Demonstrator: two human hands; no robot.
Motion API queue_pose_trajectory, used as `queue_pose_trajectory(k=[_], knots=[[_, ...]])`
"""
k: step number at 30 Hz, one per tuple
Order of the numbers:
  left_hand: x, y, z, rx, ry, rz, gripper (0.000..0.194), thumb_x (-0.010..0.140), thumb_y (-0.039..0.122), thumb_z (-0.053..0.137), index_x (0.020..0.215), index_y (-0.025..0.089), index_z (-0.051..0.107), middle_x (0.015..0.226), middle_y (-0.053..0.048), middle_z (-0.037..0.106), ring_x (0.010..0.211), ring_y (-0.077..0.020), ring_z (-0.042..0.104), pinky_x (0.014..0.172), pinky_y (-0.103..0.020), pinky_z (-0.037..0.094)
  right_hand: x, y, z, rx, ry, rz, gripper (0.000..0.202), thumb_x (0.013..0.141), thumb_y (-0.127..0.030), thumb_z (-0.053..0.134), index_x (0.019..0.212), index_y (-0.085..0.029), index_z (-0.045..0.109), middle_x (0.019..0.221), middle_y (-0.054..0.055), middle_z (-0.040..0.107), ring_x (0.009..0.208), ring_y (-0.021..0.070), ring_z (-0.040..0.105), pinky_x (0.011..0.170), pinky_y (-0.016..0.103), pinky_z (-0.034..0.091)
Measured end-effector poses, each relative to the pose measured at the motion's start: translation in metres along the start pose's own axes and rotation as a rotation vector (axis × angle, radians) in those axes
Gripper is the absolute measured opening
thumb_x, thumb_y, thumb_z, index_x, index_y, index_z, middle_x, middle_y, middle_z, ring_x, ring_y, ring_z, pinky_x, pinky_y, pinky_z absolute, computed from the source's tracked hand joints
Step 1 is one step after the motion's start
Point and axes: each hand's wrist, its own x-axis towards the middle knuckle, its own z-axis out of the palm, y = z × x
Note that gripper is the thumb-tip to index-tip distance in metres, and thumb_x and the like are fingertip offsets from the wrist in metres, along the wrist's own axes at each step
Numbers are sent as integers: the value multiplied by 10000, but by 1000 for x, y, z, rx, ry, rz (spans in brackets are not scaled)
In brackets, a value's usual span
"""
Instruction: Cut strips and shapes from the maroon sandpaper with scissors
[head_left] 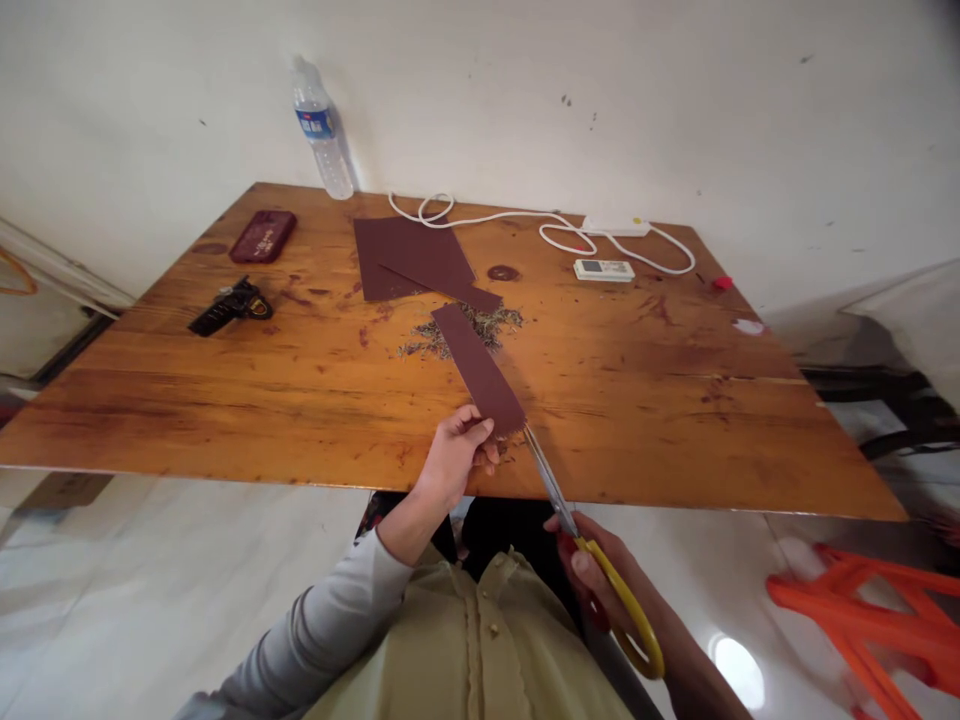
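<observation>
The left hand (457, 450) pinches the maroon paper strip (478, 367); the right hand (607, 575) grips yellow-handled scissors (592, 550). Blades so near the fingers risk a nick.

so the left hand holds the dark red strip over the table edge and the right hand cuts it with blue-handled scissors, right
Not quite: the head view shows the metal scissors have yellow handles, not blue. The rest holds: the left hand pinches the dark red paper strip over the wooden table's near edge while the right hand works the scissors at its end.

Wooden table (675, 400) — bottle (322, 130), dark sheets (409, 255), shavings (495, 322), remote (604, 269), cable (525, 217).
</observation>
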Motion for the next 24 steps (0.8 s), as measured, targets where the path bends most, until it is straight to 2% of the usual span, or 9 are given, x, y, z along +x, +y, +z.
queue_pose_trajectory(k=[5, 8, 11, 13, 17, 21, 24], knots=[[-1, 1, -2, 19, -3, -34, 337, 696, 370, 873, 718, 197, 585, 529, 20, 624, 439, -103, 543, 444, -207, 431, 3, -4, 17, 84, 52, 44, 684, 894, -847, 650, 1138, -208, 664, 608, -90, 377, 460, 101, 300, 439, 247, 243], [-1, 4, 0, -9, -1, -59, 356, 672, 377, 908, 713, 185, 611, 554, 10, 634, 471, -112, 574, 483, -225, 480, 4, -2, 21, 46, 106, 17, 664, 888, -829, 674, 1116, -206, 695, 624, -72, 404, 504, 125, 358, 481, 254, 306], [1, 7, 6, -107, 8, -68, 367, 633, 366, 945, 809, 162, 696, 700, -24, 723, 584, -140, 658, 570, -254, 551, 6, 1, 23, -23, 157, -36, 666, 870, -842, 678, 1065, -206, 711, 662, -43, 458, 569, 155, 429, 535, 268, 365], [2, 6, 11, -170, 13, -38, 372, 594, 316, 948, 862, 151, 749, 831, -55, 781, 710, -165, 710, 657, -271, 586, 8, 3, 24, -68, 185, -61, 695, 853, -872, 660, 1045, -206, 711, 692, -28, 488, 609, 173, 449, 578, 283, 390], [6, 3, 16, -187, 70, 84, 246, 595, 220, 892, 791, 169, 752, 809, -29, 780, 777, -162, 701, 814, -289, 595, 8, 10, 29, -66, 163, -71, 779, 798, -932, 638, 1069, -204, 696, 709, -29, 479, 623, 176, 405, 603, 302, 357], [4, 6, 14, -82, 133, 131, 213, 694, 225, 849, 870, 196, 734, 855, -3, 770, 796, -152, 686, 763, -265, 592, 4, 16, 31, 27, 142, -86, 806, 815, -949, 581, 1125, -209, 661, 727, -33, 462, 624, 172, 388, 598, 308, 320], [2, 11, 11, -24, 93, 100, 236, 714, 250, 850, 905, 202, 722, 871, -7, 757, 813, -176, 696, 693, -278, 607, 3, 14, 32, 82, 135, -72, 799, 831, -937, 585, 1147, -207, 644, 719, -48, 426, 600, 154, 366, 573, 297, 297]])
